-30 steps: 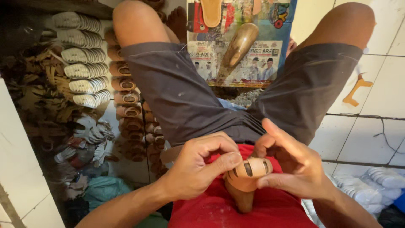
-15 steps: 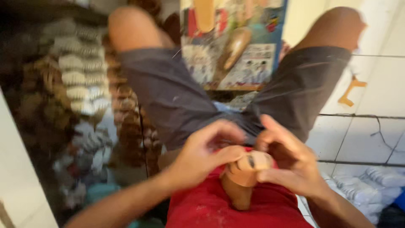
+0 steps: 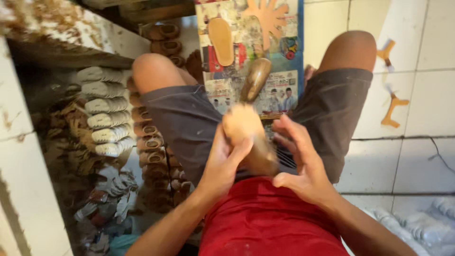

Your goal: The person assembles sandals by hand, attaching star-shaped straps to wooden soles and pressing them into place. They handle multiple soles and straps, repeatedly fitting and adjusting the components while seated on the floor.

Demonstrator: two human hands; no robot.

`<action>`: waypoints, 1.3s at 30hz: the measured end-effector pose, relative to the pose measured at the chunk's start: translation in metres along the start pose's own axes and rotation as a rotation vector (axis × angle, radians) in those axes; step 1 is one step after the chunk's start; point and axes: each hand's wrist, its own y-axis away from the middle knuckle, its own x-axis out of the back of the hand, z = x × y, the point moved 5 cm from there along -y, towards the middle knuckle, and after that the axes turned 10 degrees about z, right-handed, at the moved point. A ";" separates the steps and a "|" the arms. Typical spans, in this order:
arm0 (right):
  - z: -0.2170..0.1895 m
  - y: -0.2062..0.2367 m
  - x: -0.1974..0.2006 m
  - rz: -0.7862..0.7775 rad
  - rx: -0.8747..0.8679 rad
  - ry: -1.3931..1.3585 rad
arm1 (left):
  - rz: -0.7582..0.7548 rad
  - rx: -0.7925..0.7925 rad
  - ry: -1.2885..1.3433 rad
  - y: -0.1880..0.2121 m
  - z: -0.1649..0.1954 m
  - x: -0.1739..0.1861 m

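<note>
Tan shoe form (image 3: pixel 246 137), blurred: left hand (image 3: pixel 222 163) grips it at 9 o'clock, right hand (image 3: pixel 303 166) open at 3 o'clock; stacked soles (image 3: pixel 102 111) at 9 o'clock.

Hands: two, left hand (image 3: pixel 222 163) and right hand (image 3: pixel 303 163)
Orange Y-shaped cutouts (image 3: pixel 392 110), right tiles: two
Tan sole (image 3: pixel 221 41), upper centre: one

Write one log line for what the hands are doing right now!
left hand: grips tan foot-shaped wooden form | right hand: open, fingers beside form | place: over lap, grey shorts
</note>
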 end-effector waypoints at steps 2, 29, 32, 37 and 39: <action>0.013 -0.002 0.001 0.118 -0.132 0.083 | -0.125 -0.101 -0.072 0.007 0.014 -0.019; 0.015 -0.103 0.040 -0.086 -0.202 -1.499 | -0.208 -0.121 -0.308 -0.031 -0.011 -0.042; 0.015 -0.102 0.038 -0.052 -0.209 -1.536 | -0.218 -0.124 -0.316 -0.032 -0.012 -0.043; 0.020 -0.105 0.034 -0.062 -0.210 -1.606 | -0.224 -0.147 -0.319 -0.034 -0.010 -0.047; 0.021 -0.107 0.031 -0.082 -0.192 -1.598 | -0.218 -0.169 -0.350 -0.034 -0.007 -0.049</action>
